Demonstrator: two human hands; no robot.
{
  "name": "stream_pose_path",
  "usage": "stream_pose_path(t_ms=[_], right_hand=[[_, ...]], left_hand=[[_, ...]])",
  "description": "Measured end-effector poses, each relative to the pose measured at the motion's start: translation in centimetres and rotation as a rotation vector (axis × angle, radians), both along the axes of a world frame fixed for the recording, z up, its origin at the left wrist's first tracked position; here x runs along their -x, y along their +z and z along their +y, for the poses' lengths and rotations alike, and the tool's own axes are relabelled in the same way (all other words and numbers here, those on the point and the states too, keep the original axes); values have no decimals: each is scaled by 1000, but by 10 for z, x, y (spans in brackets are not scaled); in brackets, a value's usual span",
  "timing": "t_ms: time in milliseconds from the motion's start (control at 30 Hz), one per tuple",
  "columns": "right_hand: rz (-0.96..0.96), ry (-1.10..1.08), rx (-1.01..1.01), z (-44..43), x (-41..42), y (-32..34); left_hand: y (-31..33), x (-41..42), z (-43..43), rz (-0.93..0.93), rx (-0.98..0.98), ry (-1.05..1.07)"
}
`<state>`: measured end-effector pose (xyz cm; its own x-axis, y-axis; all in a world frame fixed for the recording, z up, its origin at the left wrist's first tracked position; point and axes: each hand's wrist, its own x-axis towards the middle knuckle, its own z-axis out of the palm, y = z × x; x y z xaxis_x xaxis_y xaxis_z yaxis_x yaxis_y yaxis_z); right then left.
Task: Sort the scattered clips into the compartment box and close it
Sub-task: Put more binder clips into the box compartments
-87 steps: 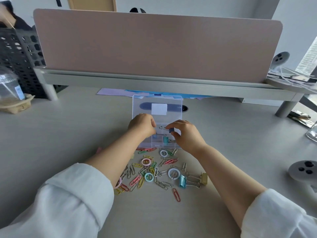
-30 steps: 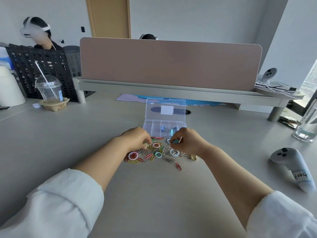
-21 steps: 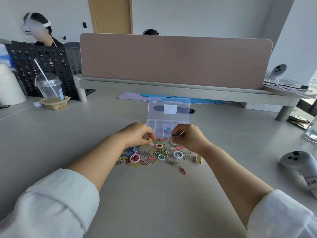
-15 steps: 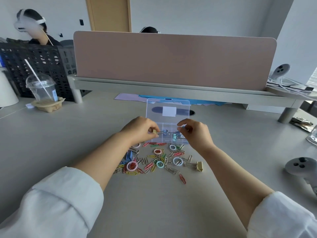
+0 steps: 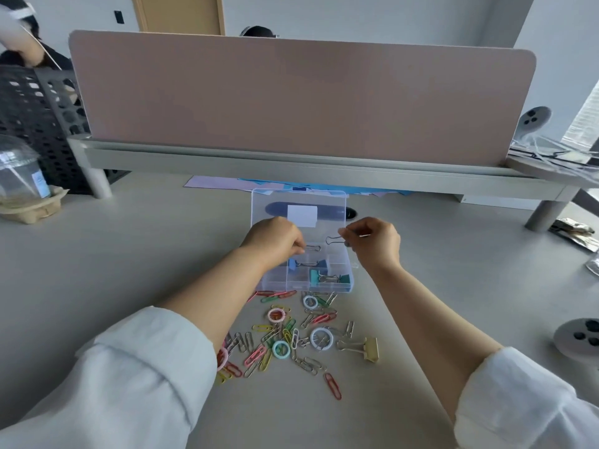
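- Over the far compartments of the open compartment box point(image 5: 275, 288), my right grip point(image 5: 377, 243) pinches a wire-handled clip point(image 5: 334, 239) between thumb and fingers. Its loop points left, and its body is mostly hidden behind the fingers.
- My left grip point(image 5: 275, 239) hovers over the box's left side, fingertips closed on a second wire loop point(image 5: 313, 248). I cannot tell whether that loop is lifted or already resting in its compartment.
- The two loops sit near each other but apart, both above the far half of the box, just in front of the raised lid point(image 5: 330, 202).
- I judge the step in hand to be dropping these clips into their cells. To do it well, I'd lower each grip until the clip is inside the walls before letting go, so nothing bounces across a divider.
- I'd also match kind to kind: blue binder clips point(image 5: 292, 264) lie in the middle row, and teal binder clips point(image 5: 313, 276) lie in the near right cell.
- Most of the job is not yet done, by my reading. The paper clip pile point(image 5: 319, 318) and a gold binder clip point(image 5: 371, 349) lie on the desk point(image 5: 129, 254) just in front of the box, well short of both grips.
- The lid stands upright, so closing comes last.
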<state>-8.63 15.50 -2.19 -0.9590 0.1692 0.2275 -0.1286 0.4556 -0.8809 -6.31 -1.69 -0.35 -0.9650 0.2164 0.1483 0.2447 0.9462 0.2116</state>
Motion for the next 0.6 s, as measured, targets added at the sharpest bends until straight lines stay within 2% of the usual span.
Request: stream_pose_path(t_ms=[133, 333, 600], right_hand=[[-59, 28, 42, -9, 6, -2], [-62, 39, -86, -20, 8, -10], [-52, 20, -301, -21, 12, -15]], left_hand=[[-5, 4, -6, -34, -15, -23], [-10, 6, -16, -47, 157, -47], [-4, 7, -17, -101, 205, -38]])
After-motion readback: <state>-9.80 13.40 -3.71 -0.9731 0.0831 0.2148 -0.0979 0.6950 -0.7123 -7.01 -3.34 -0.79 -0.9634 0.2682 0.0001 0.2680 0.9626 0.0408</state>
